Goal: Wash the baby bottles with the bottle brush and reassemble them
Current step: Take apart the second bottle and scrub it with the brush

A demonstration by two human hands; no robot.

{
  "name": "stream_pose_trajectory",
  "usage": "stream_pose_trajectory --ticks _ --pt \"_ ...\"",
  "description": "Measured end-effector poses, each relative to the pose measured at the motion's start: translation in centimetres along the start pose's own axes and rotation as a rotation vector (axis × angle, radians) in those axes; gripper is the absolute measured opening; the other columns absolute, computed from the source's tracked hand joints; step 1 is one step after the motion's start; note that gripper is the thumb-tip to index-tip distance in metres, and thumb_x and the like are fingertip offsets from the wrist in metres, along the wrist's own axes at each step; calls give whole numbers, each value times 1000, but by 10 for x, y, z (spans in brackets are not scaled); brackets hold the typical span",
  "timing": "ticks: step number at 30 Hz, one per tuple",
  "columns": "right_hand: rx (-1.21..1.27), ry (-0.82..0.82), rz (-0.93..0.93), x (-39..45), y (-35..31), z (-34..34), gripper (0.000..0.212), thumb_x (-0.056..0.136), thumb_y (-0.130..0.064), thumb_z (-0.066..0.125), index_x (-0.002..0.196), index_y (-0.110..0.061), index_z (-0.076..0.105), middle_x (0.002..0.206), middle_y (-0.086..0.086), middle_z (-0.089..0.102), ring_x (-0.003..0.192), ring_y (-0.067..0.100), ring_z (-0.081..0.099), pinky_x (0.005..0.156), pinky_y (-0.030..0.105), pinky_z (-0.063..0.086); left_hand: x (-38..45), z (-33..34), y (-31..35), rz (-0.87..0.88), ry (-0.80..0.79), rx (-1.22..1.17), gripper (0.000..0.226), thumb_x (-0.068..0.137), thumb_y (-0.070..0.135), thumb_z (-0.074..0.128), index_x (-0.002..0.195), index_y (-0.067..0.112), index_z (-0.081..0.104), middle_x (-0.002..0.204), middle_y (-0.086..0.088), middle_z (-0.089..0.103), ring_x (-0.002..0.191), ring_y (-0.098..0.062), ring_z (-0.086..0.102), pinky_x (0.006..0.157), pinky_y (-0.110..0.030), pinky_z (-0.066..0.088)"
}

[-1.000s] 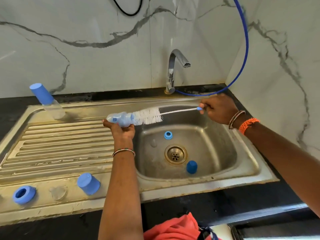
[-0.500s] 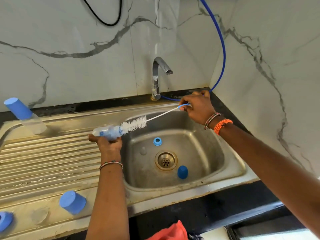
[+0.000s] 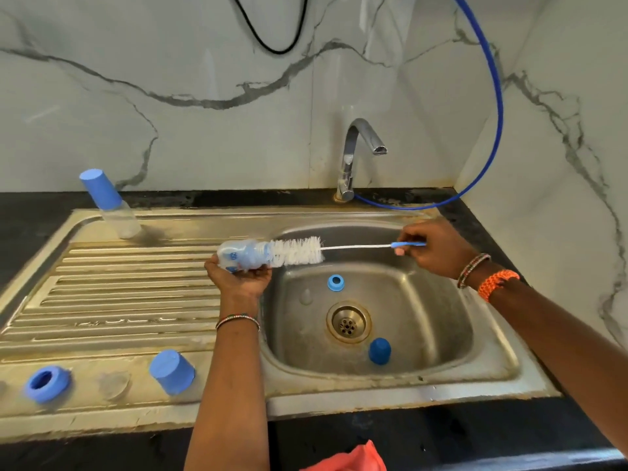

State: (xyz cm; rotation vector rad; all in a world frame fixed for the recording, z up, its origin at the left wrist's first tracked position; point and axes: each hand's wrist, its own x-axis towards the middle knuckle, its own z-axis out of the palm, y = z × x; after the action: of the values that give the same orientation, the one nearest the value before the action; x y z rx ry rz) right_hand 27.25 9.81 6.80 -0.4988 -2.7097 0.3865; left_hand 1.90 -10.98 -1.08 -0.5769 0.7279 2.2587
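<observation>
two hands (image 3: pixel 438 248), brush (image 3: pixel 299 250) seemingly bottle-deep (image 3: pixel 243 254)

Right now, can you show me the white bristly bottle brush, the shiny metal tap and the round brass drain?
white bottle brush (image 3: pixel 299 250), head view, bristles.
metal tap (image 3: pixel 350 154), head view, curved neck.
brass drain (image 3: pixel 348 322), head view, holed centre.

I see a steel sink (image 3: pixel 492 365) set in a black bench (image 3: pixel 30 212), its ribbed drainboard (image 3: pixel 119 300) at left. Chrome faucet (image 3: pixel 353 158) at far edge, blue hose (image 3: pixel 498 107) looping from its base up the marble wall (image 3: pixel 170 62). Black cable (image 3: pixel 272 39) hangs far. Orange cloth (image 3: pixel 350 458) near edge.
</observation>
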Motion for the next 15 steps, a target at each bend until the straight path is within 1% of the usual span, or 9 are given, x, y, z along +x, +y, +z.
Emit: stream_pose_trajectory --ticks 1,3,5,7,8,10,12,13,15 --pt "-29 45 2 0 3 -1 7 74 -15 77 75 -11 71 67 0 64 62 15 56 60 34 48 -2 0 0 -15 7 19 53 86 46 37 124 12 50 111 -20 56 106 -35 55 98 -43 43" --pt "-94 142 -3 -1 5 -1 8 72 -12 78 78 -12 72 72 3 67 68 23 60 67 42 50 -4 0 1 -25 20 22 51 87 39 36 128 12 49 117 -21 55 114 -38 52 100 -47 40" --pt "-206 221 -1 -2 3 0 13 70 -9 79 81 -13 73 77 5 70 76 29 63 76 43 47 -6 0 -1 -19 39 36 52 86 38 34 129 13 49 121 -21 54 116 -41 49 102 -52 37" --pt "-278 283 -22 0 -2 1 16 69 -6 79 83 -11 74 79 7 70 77 31 64 78 43 45 -9 -1 -5 -6 19 9 56 87 46 31 130 14 48 123 -21 54 115 -41 48 99 -51 37" --pt "-260 290 -46 2 -4 1 15 70 -6 78 84 -10 75 79 8 70 76 31 64 77 42 46 -10 -2 -7 11 35 -23 58 89 50 28 131 16 47 122 -20 54 115 -40 48 98 -50 38" --pt "-136 250 -94 3 -10 2 12 77 -12 70 87 -7 75 78 9 72 72 29 66 72 39 51 -11 -2 -8 69 50 -114 60 92 57 21 127 17 48 113 -19 56 110 -39 52 95 -50 42" --pt "-85 160 -83 2 -16 7 22 84 -24 59 91 -10 75 78 8 72 71 28 66 66 39 53 -10 -2 -2 119 62 -185 62 94 56 18 129 15 47 112 -21 57 110 -41 54 88 -50 48" --pt "-102 124 -71 1 -18 10 25 85 -28 56 91 -12 75 77 7 72 70 27 65 64 40 53 -9 -3 2 133 66 -202 61 94 54 19 132 14 47 112 -21 58 110 -41 55 81 -49 51" --pt "-67 61 -29 0 -17 17 21 89 -28 57 85 -16 74 70 4 69 64 24 62 61 41 51 -6 -6 9 159 57 -249 54 95 48 27 130 14 50 106 -18 62 104 -38 60 71 -45 54"
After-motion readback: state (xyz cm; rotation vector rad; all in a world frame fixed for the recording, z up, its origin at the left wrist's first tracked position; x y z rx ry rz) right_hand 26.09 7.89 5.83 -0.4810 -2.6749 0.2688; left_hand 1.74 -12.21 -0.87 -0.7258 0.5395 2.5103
